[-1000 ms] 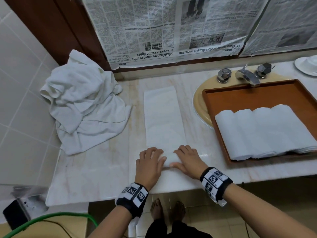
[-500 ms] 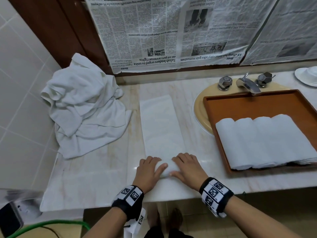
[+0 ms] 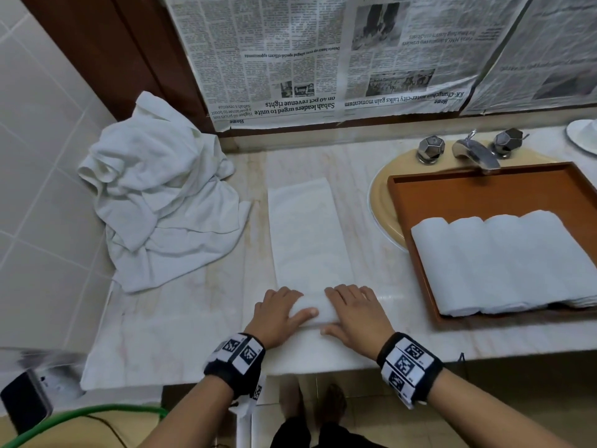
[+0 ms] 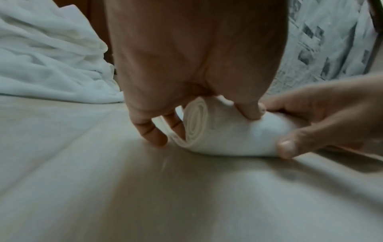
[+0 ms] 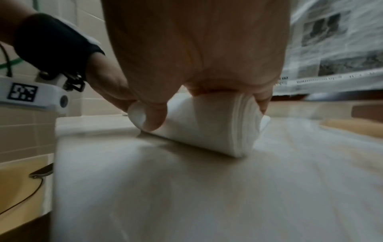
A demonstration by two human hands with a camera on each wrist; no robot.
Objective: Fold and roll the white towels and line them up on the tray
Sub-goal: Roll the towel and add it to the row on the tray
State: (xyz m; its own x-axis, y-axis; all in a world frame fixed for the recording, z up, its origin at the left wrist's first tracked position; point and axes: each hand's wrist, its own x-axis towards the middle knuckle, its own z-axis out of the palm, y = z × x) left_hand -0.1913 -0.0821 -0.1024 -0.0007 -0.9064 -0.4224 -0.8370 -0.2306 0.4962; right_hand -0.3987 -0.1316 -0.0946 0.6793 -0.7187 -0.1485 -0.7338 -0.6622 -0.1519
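Observation:
A folded white towel [image 3: 307, 234] lies as a long strip on the marble counter, its near end wound into a small roll [image 3: 311, 310] [image 4: 223, 131] [image 5: 207, 129]. My left hand [image 3: 277, 313] [image 4: 186, 98] curls over the roll's left end, thumb on its near side. My right hand [image 3: 355, 313] [image 5: 196, 81] curls over the right end in the same way. The brown tray [image 3: 484, 189] sits over the sink at right. Several rolled white towels [image 3: 504, 263] lie side by side in the tray's near half.
A heap of unfolded white towels [image 3: 155, 195] sits at the counter's left against the tiled wall. Behind the tray are the tap [image 3: 475, 150] and its two knobs. Newspaper sheets [image 3: 323, 59] cover the back wall. A white dish [image 3: 583, 137] is at far right.
Both hands have rolled the near end of the towel away from me; the roll is thicker and the flat strip beyond it is shorter. The head view has shifted slightly.

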